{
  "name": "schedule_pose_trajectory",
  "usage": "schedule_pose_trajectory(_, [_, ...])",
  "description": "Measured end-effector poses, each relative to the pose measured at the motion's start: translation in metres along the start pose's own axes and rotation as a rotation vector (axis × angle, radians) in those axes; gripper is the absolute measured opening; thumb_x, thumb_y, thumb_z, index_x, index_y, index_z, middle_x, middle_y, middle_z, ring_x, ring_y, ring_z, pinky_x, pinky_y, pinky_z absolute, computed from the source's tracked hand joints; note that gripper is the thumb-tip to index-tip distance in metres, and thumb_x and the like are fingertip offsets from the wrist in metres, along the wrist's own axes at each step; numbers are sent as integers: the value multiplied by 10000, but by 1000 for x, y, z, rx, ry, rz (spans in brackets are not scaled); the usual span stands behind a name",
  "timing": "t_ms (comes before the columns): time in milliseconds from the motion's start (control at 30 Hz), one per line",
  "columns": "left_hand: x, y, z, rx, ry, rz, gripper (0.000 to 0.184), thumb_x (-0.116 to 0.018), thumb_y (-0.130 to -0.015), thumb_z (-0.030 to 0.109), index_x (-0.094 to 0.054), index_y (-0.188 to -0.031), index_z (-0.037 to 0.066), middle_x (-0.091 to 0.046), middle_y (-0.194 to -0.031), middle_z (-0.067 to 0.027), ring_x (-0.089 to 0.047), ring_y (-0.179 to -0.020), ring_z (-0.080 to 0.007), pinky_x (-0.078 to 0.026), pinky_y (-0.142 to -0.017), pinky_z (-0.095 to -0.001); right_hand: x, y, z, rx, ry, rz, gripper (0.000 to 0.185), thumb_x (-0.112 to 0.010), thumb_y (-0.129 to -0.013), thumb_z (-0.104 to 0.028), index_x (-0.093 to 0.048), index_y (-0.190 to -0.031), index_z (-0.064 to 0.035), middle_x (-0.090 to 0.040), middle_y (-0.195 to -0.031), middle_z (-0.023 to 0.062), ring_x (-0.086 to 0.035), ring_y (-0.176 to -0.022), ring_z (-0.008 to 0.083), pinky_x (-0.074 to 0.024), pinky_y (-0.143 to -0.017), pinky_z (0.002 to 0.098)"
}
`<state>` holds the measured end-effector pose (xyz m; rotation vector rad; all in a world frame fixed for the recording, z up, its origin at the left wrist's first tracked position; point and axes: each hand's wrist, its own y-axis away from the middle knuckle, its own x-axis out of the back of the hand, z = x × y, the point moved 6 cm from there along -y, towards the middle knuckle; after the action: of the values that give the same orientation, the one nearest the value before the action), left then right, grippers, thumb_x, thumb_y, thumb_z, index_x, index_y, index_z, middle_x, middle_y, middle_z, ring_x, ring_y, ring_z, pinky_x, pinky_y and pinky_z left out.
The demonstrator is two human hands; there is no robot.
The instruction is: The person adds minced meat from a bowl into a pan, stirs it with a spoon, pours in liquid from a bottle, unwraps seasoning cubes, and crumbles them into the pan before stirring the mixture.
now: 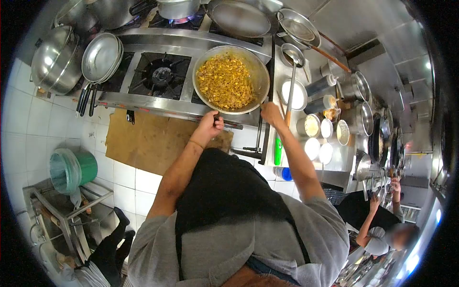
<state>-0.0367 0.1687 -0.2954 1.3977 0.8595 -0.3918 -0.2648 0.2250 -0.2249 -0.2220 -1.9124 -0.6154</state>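
Left hand [210, 126] grips the frying pan [260, 79] by its handle [217, 115]; right hand [272, 114] curls, hold unclear. Slippage could spill food [224, 81].

The pan [260, 79] is smooth metal, the apron [229, 186] matt cloth, the bucket [88, 168] glossy plastic

Bkgd: kitchen gear, 2 other ppl.
Upper L: stacked pans [99, 57], dark handles [84, 98] down, nr lg. steel vessel [52, 57]; pot [178, 8] at back over lit blue flame [181, 21]. R surface [334, 165]: squeeze bottles [320, 85], steel pots [353, 118]. Brown sheet [143, 143] on tiled floor [124, 174]. Green bucket [87, 167] w/ clear bag [60, 165], nr metal frame [92, 203]. Co-worker [356, 208] far R, dark apron; another person [106, 256] btm L, partly cut off.
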Motion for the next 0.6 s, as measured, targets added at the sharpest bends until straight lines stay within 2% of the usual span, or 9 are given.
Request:
schedule_pose_trajectory(33, [0,0,-1,20,-8,-4,274,-465,-880,270,-405,-844,5,-448,-617,-16,-369,-421,-88,-291,-337,-206,-19,1,7,-92,-316,-59,195,-504,-823,-150,-584,-773,20,-565,-570,118,-546,-441,213,-405,-362,333])
schedule_pose_trajectory(67, [0,2,-1,17,-14,1,262,-468,-874,266,-405,-840,14,-454,-631,-19,-376,-430,-94,-299,-347,-209,-5,30,-26,-351,-701,-193,228,-473,-859,-182,-562,-733,-14,-437,-496,9,-350,-344,98,-238,-286,253])
schedule_pose_trajectory(100, [0,3,-2,18,-13,2,262,-468,-874,266,-405,-840,14,-454,-631,-19,-376,-430,-94,-299,-347,-209,-15,23,-27,-352,-701,-194,228,-473,-859,-182,-562,-733,-14,-437,-496,9,-350,-344,98,-238,-286,253])
schedule_pose_trajectory(200, [1,3,-2,53,-30,26,256,-471,-871,261,-404,-851,15,-456,-637,-20,-379,-434,-93,-307,-358,-212,-35,9,-46,-610,-1222,-479,208,-452,-902,-193,-506,-764,-47,-366,-531,-25,-225,-356,56,-169,-303,217])
schedule_pose_trajectory(300, [-1,1,-2,102,-37,-15,255,-475,-870,261,-405,-849,16,-456,-638,-20,-381,-436,-94,-315,-367,-216,-56,-17,-48,-450,-1523,-497,166,-419,-919,-159,-485,-812,-50,-392,-564,-20,-246,-372,51,-180,-316,207])
schedule_pose_trajectory(333, [1,-2,-1,78,-43,-9,256,-474,-871,262,-408,-841,17,-454,-637,-19,-382,-438,-94,-318,-370,-216,-48,-12,-51,-451,-1482,-419,130,-395,-923,-121,-498,-912,-42,-383,-563,-27,-254,-381,52,-192,-326,212])
schedule_pose_trajectory(500, [4,5,2,0,-49,-24,253,-478,-869,261,-410,-808,25,-448,-638,-15,-380,-443,-96,-327,-378,-218,-8,3,-30,-377,-1087,-158,234,-448,-903,-131,-555,-1068,-5,-415,-581,-15,-295,-386,79,-206,-319,239])
schedule_pose_trajectory(567, [7,6,1,38,-47,3,252,-489,-865,257,-398,-811,29,-443,-643,-17,-378,-451,-96,-325,-378,-213,21,-2,-28,-70,-523,69,269,-480,-878,-141,-597,-1069,8,-561,-638,72,-466,-439,155,-350,-375,285])
schedule_pose_trajectory(600, [10,-1,3,88,39,-27,136,-477,-865,191,-372,-891,107,-448,-674,-59,-389,-478,-118,-324,-400,-233,38,2,-35,139,-280,284,279,-501,-849,-144,-617,-1075,-28,-649,-784,175,-617,-625,289,-483,-556,355])
